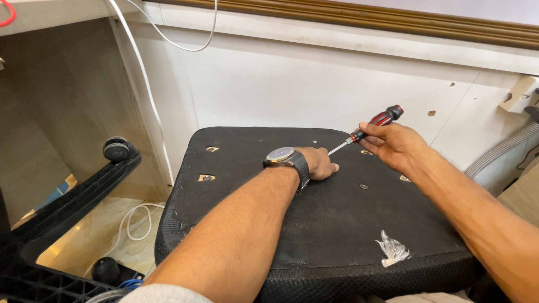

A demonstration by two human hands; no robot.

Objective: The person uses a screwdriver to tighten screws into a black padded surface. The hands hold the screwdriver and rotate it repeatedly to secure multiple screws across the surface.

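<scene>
A black fabric-covered chair seat (314,224) lies upside down in front of me, with several screw holes and cut-outs in its underside. My right hand (393,145) grips a red-and-black screwdriver (377,122) whose shaft slants down to the left onto the seat. My left hand (320,163), with a dark wristwatch (285,157) on the wrist, rests curled on the seat at the screwdriver's tip, which its fingers hide. A small clear plastic bag (392,248) lies near the seat's front right edge.
A black chair base with a caster wheel (118,149) lies at the left on the floor. White cables (147,90) hang down a white panel behind the seat. A grey corrugated hose (505,145) runs at the right.
</scene>
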